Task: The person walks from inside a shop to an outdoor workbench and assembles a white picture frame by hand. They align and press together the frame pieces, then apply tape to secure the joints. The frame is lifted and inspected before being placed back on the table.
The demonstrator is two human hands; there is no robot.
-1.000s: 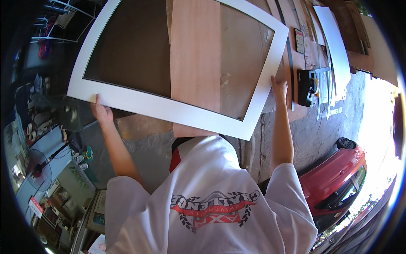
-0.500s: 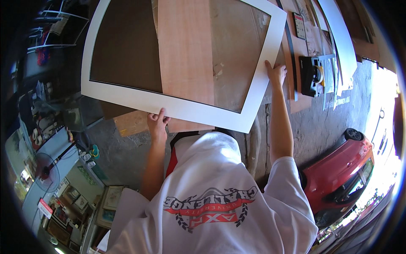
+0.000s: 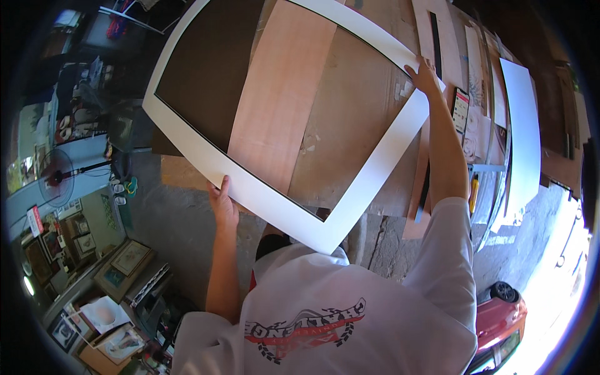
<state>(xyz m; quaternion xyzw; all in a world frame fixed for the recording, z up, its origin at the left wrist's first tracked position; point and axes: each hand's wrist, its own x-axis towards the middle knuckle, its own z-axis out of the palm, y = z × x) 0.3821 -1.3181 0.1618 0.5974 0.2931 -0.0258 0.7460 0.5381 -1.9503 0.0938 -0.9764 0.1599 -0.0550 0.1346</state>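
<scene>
A large white picture mat [image 3: 265, 199], a flat rectangular border with a dark inner edge, is tilted across the table in front of my body. My left hand [image 3: 225, 205] grips its near-left side, thumb on top and the other fingers hidden underneath. At the far-right corner, my right hand [image 3: 426, 77] is closed over the border, with the arm stretched out. Through the opening I see a dark brown sheet [image 3: 203, 81], a pale plywood strip [image 3: 281, 94] and brown cardboard [image 3: 347, 112]. The nearest corner of the mat reaches my shirt.
A phone [image 3: 460, 110] lies to the right among wood strips. Beyond it is a long white sheet [image 3: 522, 137]. A yellow-handled tool [image 3: 474, 194] is by my right arm. A fan [image 3: 56, 177] and framed pictures [image 3: 128, 259] stand left; a red car [image 3: 500, 315] is at lower right.
The mat has turned clockwise, its near corner coming closer to me. My right hand has shifted from its right side up to the far-right corner. The view has swung too.
</scene>
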